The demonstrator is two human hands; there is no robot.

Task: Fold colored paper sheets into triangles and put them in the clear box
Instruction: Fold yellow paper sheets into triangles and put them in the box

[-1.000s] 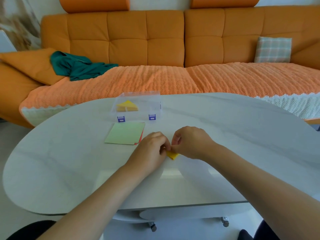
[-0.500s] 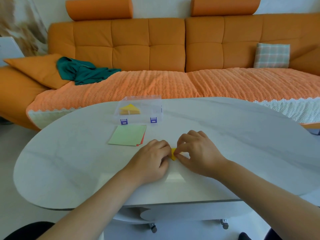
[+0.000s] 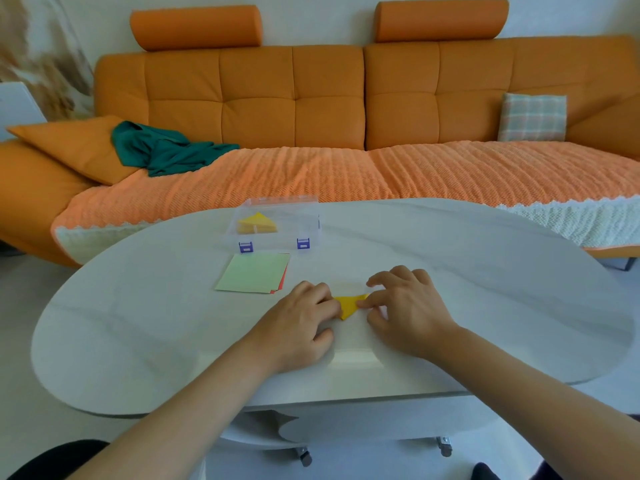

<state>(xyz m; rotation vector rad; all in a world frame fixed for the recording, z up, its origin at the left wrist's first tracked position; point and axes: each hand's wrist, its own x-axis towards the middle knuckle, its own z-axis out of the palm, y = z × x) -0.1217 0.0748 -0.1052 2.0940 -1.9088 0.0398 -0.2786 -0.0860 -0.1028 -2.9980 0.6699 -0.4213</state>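
A small yellow paper (image 3: 349,304), already brought to a triangle, lies flat on the counter (image 3: 485,292) between the two hands. Its left corner is covered by the bent fingers of the left hand (image 3: 300,315). Whether it is pinched there or only pressed down cannot be told, as the thumb is held apart from it. Its right corner appears to be nipped between forefinger and thumb of the right hand (image 3: 407,306), with the other fingers loosely spread above.

The step in hand is judged to be the setting of a last crease. It would be done well if the corners were held matched under one hand while the fold was run firmly with the other, from the middle outward, so that no layer is let slip.

The box (image 3: 304,223) stands toward the far edge, well apart from the hands, with its lid seemingly raised and folded triangles (image 3: 257,224) inside at its left. The sheets (image 3: 254,273) are stacked just before it, a green one on top. Bare counter is left between the right hand and the box, so the stack need not be crossed. Only the box's near wall must be cleared on the way in.
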